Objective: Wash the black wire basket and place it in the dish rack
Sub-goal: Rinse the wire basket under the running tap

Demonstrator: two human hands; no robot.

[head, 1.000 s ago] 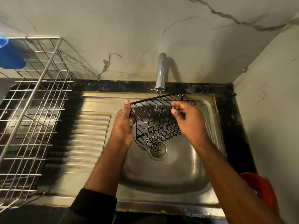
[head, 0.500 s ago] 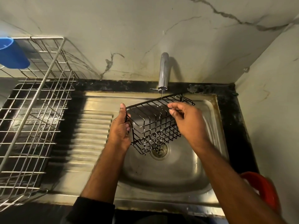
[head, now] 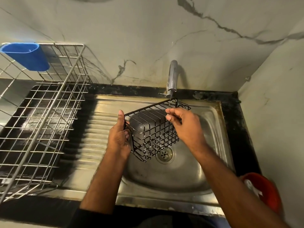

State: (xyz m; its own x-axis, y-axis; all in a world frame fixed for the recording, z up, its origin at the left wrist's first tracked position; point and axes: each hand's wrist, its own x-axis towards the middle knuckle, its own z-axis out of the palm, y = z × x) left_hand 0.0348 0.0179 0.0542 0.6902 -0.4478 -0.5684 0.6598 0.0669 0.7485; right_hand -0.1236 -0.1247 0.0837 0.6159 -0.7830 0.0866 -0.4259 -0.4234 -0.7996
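The black wire basket (head: 153, 132) hangs tilted over the steel sink bowl (head: 212, 137), just under the tap (head: 172, 78). A thin stream of water falls from the spout onto the basket's far rim. My left hand (head: 119, 137) grips the basket's left end, thumb up along the rim. My right hand (head: 185, 125) pinches the wires of the near right side. The wire dish rack (head: 41, 129) stands on the counter to the left of the sink.
A blue plastic holder (head: 28, 55) hangs on the rack's back left corner. The ribbed drainboard (head: 97, 129) lies between rack and bowl. The drain (head: 165, 153) sits below the basket. A red container (head: 263, 191) stands at the right counter edge. Marble walls close off the back and right.
The basket and both hands have shifted slightly left and nearer the tap, and the basket's tilt has turned a little. Both grips stay the same.
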